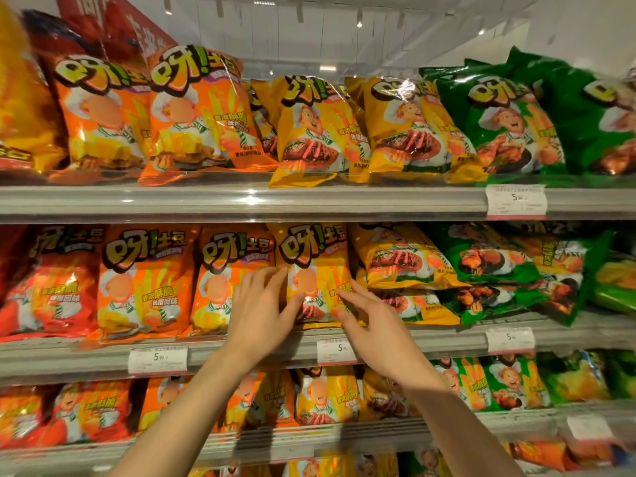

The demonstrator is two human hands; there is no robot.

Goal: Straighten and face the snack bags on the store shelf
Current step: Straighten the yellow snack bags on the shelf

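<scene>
Two hands, the left hand [258, 306] and the right hand [373, 325], rest spread fingers on the yellow bag [315, 259] at the front edge of the middle shelf [241, 352]; I would press both sides evenly to square it upright.

Store aisle w/ grey metal shelves [241, 201] in tiers, white price tags [516, 200] clipped on front rails. White ceiling [344, 15] above w/ small spot lights.

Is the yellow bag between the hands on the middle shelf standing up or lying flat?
Standing upright. The yellow bag shows its front, logo at the top, bottom edge on the middle shelf. Beside it, the stacked yellow bags lie tipped.
</scene>
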